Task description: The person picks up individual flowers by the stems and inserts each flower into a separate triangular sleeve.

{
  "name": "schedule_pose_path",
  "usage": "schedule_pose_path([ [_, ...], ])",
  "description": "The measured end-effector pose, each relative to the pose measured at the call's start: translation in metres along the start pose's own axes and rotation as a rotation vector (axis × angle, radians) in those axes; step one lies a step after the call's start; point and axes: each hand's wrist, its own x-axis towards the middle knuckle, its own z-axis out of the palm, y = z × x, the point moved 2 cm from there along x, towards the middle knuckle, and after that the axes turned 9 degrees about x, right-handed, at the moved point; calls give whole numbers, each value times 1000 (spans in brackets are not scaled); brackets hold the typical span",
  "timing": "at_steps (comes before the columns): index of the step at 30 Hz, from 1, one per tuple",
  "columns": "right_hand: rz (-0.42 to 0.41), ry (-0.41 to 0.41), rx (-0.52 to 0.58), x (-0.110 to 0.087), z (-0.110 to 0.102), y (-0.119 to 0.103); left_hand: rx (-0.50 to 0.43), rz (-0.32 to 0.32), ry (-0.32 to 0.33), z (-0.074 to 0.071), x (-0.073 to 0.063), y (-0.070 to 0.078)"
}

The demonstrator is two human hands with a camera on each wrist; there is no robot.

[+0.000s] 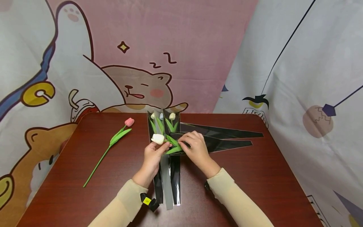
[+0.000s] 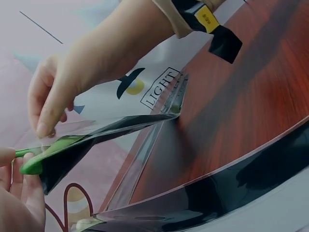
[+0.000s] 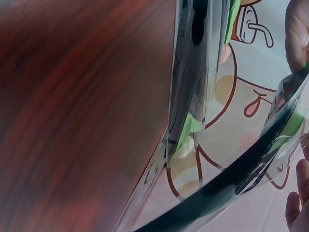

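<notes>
My left hand [image 1: 153,157] pinches a white tulip [image 1: 158,139] by its stem just below the bloom. The green leaves [image 1: 173,145] of this tulip lie partly inside a black-backed clear flower sleeve [image 1: 224,145] that points to the right. At the sleeve's mouth, my right hand [image 1: 195,148] pinches the plastic edge. In the left wrist view the right hand [image 2: 72,87] grips the film above the leaf [image 2: 58,150], and the left hand [image 2: 24,198] holds the green stem. The stem's lower end is hidden by the sleeve and right hand.
Beneath the hands lie sleeved tulips [image 1: 172,116], white and pale blue, their sleeves running toward the front edge. Another black sleeve [image 1: 241,130] lies at the back right. A pink tulip [image 1: 129,122] rests on the brown table [image 1: 93,201] at left.
</notes>
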Motion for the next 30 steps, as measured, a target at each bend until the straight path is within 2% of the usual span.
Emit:
schedule_pose_path([
  [2,-11,-4,5,0,1,-1,48,15,-1,0,0,-1],
  [5,-17,-9,0,1,1,-2,202,89,11,-2,0,-1],
  [9,0,-4,-11,1,-2,0,550,248,35,-9,1,4],
  [11,9,3,-9,1,-4,1,704,305,42,-14,2,8],
  [13,15,11,0,1,-6,3,811,335,52,-19,3,12],
  [14,17,14,4,1,-6,3,832,336,56,-21,4,13],
  [17,16,17,12,1,-8,4,803,301,80,-27,5,18],
  [19,12,19,11,1,-8,4,749,270,94,-30,6,20],
  [22,16,15,8,0,-8,5,655,269,93,-33,7,23],
  [26,33,4,11,0,-9,5,580,284,70,-29,-3,39],
  [30,30,5,11,0,-8,5,591,289,54,-22,-15,54],
])
